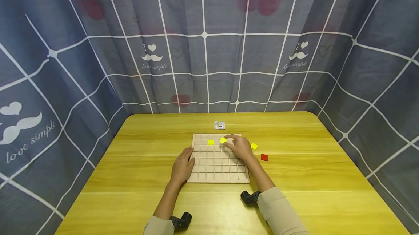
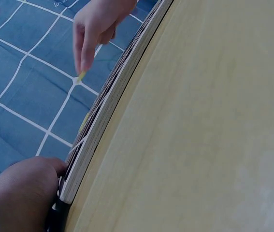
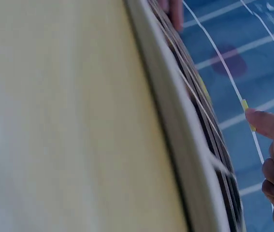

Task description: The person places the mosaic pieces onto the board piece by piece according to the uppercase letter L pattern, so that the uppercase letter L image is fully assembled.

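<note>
A square wooden grid board lies flat on the table. My right hand pinches a yellow square tile over the board's far part; the right wrist view shows this yellow tile held above the board's surface. Another yellow tile sits on the grid, left of the held one. My left hand rests along the board's left edge, with its thumb over the rim. Whether its fingers curl under the edge cannot be made out.
Right of the board lie a loose yellow tile and a red tile. Beyond the board is a small patterned card. The yellow wooden table is enclosed by a grey-blue checked curtain.
</note>
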`<state>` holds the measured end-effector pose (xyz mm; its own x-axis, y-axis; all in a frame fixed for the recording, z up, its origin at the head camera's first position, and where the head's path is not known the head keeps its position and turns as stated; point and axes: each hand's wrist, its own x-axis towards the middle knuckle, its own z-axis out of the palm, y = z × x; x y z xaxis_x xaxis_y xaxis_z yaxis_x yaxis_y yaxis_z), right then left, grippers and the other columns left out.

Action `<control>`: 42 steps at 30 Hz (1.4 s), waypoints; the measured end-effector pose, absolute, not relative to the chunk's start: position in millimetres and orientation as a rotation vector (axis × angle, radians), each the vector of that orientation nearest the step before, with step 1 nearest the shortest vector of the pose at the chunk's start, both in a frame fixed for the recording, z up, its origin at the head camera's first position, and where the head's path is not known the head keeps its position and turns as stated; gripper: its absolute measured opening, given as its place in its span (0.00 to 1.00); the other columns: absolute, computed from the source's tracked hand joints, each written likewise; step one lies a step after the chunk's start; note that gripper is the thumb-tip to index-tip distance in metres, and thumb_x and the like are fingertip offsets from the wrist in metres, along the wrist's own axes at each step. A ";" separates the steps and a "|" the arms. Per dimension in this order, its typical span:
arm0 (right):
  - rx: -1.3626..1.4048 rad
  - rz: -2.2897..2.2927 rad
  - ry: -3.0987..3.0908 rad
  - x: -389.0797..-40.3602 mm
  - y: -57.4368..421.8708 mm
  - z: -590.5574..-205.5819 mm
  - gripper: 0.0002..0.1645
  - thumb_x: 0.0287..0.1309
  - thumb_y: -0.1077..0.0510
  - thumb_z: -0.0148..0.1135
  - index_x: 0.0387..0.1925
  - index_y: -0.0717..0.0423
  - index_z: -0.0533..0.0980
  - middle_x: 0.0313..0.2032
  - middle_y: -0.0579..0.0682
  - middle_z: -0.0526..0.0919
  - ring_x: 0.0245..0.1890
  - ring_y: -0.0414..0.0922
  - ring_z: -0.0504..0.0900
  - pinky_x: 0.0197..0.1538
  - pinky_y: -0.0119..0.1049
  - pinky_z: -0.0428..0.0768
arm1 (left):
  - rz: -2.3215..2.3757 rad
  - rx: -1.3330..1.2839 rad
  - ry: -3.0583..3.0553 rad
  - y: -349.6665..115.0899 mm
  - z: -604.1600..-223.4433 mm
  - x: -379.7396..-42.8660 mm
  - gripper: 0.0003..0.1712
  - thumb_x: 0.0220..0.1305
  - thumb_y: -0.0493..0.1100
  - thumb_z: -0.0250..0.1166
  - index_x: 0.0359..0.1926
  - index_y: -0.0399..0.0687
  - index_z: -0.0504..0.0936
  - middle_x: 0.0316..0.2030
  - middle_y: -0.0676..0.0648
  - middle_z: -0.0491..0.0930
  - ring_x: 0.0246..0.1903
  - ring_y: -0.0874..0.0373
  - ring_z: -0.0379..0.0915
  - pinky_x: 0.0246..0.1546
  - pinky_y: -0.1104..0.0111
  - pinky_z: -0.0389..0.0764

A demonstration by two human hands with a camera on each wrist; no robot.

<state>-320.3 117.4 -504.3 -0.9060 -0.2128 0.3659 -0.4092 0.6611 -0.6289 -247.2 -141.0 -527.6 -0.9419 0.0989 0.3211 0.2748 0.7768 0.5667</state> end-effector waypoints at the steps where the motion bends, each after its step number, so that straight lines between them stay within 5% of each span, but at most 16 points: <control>1: 0.523 1.087 -2.627 -319.8 110.9 -505.6 0.18 0.51 0.48 0.67 0.44 0.48 0.82 0.07 0.38 0.51 0.10 0.35 0.46 0.14 0.27 0.49 | -0.924 -0.288 -2.698 -141.1 -527.8 -247.1 0.25 0.66 0.42 0.55 0.62 0.38 0.68 0.63 0.43 0.65 0.64 0.46 0.56 0.64 0.52 0.57; 9: 0.613 1.056 -2.714 -318.0 78.9 -514.9 0.19 0.52 0.46 0.66 0.45 0.48 0.81 0.07 0.40 0.63 0.09 0.35 0.51 0.13 0.26 0.54 | -0.927 -0.296 -2.688 -141.3 -528.1 -247.7 0.25 0.66 0.42 0.55 0.62 0.38 0.68 0.63 0.43 0.65 0.64 0.46 0.56 0.64 0.52 0.57; 13: 0.613 1.028 -2.714 -317.7 73.8 -517.2 0.17 0.51 0.47 0.67 0.43 0.47 0.82 0.18 0.45 0.80 0.15 0.35 0.68 0.19 0.28 0.66 | -0.928 -0.295 -2.689 -141.5 -528.4 -247.7 0.25 0.66 0.42 0.56 0.62 0.38 0.68 0.63 0.43 0.65 0.64 0.46 0.56 0.64 0.52 0.57; 17: 0.623 1.023 -2.699 -317.2 72.4 -517.6 0.16 0.51 0.48 0.67 0.43 0.47 0.82 0.31 0.49 0.85 0.20 0.37 0.73 0.22 0.30 0.71 | -0.927 -0.293 -2.692 -140.7 -528.0 -247.8 0.25 0.66 0.42 0.56 0.62 0.38 0.68 0.63 0.43 0.65 0.64 0.47 0.55 0.64 0.52 0.57; 22: 0.645 1.023 -2.703 -317.7 71.9 -518.3 0.16 0.52 0.49 0.66 0.43 0.47 0.82 0.28 0.47 0.84 0.11 0.35 0.60 0.16 0.28 0.64 | -0.925 -0.289 -2.703 -140.1 -527.7 -247.8 0.26 0.66 0.42 0.55 0.63 0.38 0.68 0.63 0.43 0.65 0.65 0.47 0.55 0.64 0.52 0.56; 26: 0.660 1.019 -2.693 -318.7 72.3 -520.4 0.16 0.52 0.49 0.66 0.43 0.47 0.82 0.36 0.47 0.84 0.12 0.34 0.59 0.17 0.28 0.64 | -0.925 -0.288 -2.710 -140.5 -528.1 -247.4 0.26 0.66 0.43 0.55 0.63 0.38 0.67 0.63 0.43 0.64 0.65 0.47 0.54 0.64 0.52 0.56; 29: 0.653 1.034 -2.689 -318.7 74.8 -521.6 0.17 0.52 0.48 0.66 0.44 0.47 0.82 0.26 0.47 0.83 0.12 0.34 0.58 0.16 0.29 0.62 | -0.921 -0.290 -2.709 -140.6 -527.9 -247.7 0.26 0.66 0.42 0.55 0.63 0.38 0.67 0.63 0.43 0.64 0.65 0.47 0.54 0.64 0.52 0.56; 33: 0.609 1.124 -2.679 -316.9 83.7 -520.3 0.19 0.54 0.47 0.65 0.46 0.48 0.81 0.08 0.44 0.63 0.10 0.36 0.50 0.14 0.28 0.54 | -0.915 -0.285 -2.707 -140.4 -527.8 -248.1 0.25 0.66 0.42 0.55 0.62 0.38 0.68 0.63 0.43 0.65 0.65 0.47 0.55 0.64 0.53 0.56; 42: 0.420 1.242 -2.578 -309.7 132.2 -506.6 0.17 0.52 0.52 0.67 0.45 0.52 0.82 0.07 0.41 0.54 0.09 0.36 0.47 0.13 0.27 0.48 | -0.915 -0.284 -2.697 -141.0 -529.0 -247.7 0.25 0.66 0.42 0.55 0.62 0.38 0.69 0.62 0.43 0.66 0.64 0.47 0.56 0.64 0.53 0.57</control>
<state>-309.7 132.2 -506.6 -0.9275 -0.1491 0.3427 -0.3609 0.5956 -0.7176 -247.7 -141.0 -529.0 -0.9419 0.0951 0.3222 0.2716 0.7802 0.5636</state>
